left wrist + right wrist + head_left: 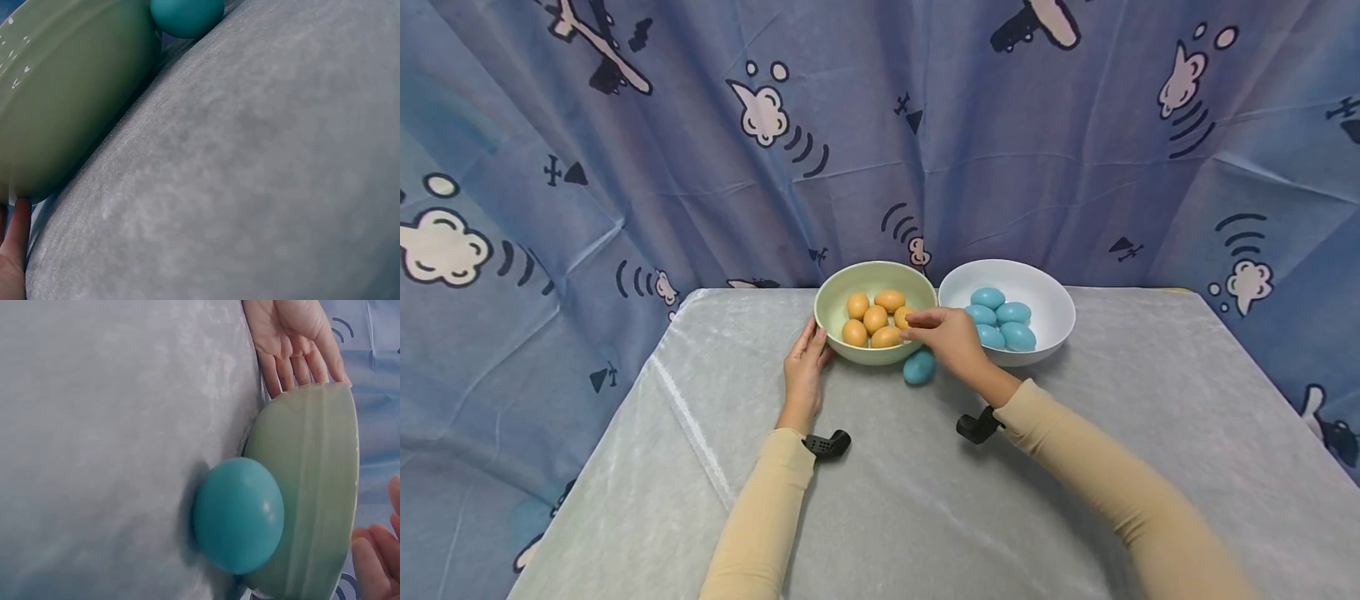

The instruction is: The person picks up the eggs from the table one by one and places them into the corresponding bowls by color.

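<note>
My left hand [805,377] rests against the left side of a pale green bowl [874,357], fingertips at its outer wall. Inside lie several orange eggs [876,319]. Over this bowl's right rim reaches my right hand [952,339], its thumb and forefinger extended and parted. Those fingertips overlap the rightmost orange egg in the head view. Below that hand, a teal-blue egg [239,515] lies on the table, close to the green bowl's front wall. In the left wrist view, only part of this egg [187,14] shows.
A white bowl [1051,321] with several light blue eggs [1013,312] stands right of the green bowl, nearly rim to rim. A grey cloth [880,500] covers the table. Behind its far edge hangs a blue patterned curtain [850,167].
</note>
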Demonstrator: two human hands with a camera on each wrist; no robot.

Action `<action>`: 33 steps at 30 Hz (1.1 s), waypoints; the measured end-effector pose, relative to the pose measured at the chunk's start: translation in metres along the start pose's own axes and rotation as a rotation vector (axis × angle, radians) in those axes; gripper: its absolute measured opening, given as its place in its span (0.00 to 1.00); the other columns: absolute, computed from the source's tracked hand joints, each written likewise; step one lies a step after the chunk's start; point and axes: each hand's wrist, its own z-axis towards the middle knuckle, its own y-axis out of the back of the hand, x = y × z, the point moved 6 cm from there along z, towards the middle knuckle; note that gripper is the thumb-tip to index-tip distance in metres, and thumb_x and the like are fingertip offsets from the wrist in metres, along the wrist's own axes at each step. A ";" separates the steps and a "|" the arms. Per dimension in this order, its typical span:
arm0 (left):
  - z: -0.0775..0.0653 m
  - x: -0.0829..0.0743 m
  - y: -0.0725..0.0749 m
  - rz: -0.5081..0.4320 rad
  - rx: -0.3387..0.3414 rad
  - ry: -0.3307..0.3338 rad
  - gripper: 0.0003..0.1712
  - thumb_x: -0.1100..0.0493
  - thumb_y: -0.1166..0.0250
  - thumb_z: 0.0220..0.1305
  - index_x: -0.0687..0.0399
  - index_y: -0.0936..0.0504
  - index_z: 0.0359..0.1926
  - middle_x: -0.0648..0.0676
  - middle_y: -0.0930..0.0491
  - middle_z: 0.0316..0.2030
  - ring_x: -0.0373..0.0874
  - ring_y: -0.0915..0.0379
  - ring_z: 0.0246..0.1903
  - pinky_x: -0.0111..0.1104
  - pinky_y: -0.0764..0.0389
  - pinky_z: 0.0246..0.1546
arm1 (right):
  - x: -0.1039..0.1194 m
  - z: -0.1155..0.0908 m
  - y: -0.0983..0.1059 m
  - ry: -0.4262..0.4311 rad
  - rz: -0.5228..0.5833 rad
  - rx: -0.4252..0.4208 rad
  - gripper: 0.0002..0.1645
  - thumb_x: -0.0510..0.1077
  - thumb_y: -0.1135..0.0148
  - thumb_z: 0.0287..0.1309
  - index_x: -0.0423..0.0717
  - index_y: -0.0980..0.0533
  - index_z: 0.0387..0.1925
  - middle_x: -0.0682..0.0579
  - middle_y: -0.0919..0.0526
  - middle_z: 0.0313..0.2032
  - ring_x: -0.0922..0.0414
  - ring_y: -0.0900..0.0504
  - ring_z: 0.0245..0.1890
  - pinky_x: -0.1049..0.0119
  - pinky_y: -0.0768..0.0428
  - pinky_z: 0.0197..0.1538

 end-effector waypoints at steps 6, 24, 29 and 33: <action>-0.001 0.000 0.000 0.011 -0.005 0.008 0.32 0.52 0.38 0.71 0.49 0.33 0.73 0.51 0.36 0.74 0.44 0.35 0.70 0.27 0.21 0.58 | -0.006 -0.019 0.014 0.013 -0.034 -0.007 0.22 0.41 0.26 0.54 0.36 0.17 0.50 0.42 0.13 0.49 0.49 0.15 0.52 0.58 0.16 0.55; -0.001 0.001 0.000 -0.013 -0.007 -0.001 0.31 0.54 0.39 0.72 0.52 0.33 0.73 0.53 0.36 0.74 0.46 0.34 0.70 0.27 0.21 0.58 | -0.021 -0.038 0.024 -0.022 -0.117 0.029 0.26 0.44 0.24 0.51 0.35 0.17 0.50 0.40 0.13 0.48 0.47 0.15 0.51 0.59 0.15 0.50; -0.002 0.000 -0.001 -0.013 -0.004 -0.004 0.31 0.55 0.39 0.72 0.52 0.34 0.73 0.53 0.36 0.74 0.46 0.34 0.70 0.26 0.20 0.57 | -0.025 -0.037 0.022 -0.025 -0.143 0.057 0.27 0.45 0.24 0.51 0.35 0.18 0.52 0.40 0.13 0.49 0.45 0.17 0.53 0.53 0.16 0.55; -0.002 -0.001 -0.001 -0.012 -0.006 0.000 0.31 0.54 0.39 0.72 0.52 0.34 0.73 0.52 0.37 0.74 0.47 0.34 0.69 0.26 0.20 0.56 | -0.028 -0.036 0.022 -0.032 -0.148 0.061 0.29 0.45 0.24 0.51 0.35 0.19 0.53 0.40 0.14 0.51 0.44 0.17 0.55 0.51 0.18 0.57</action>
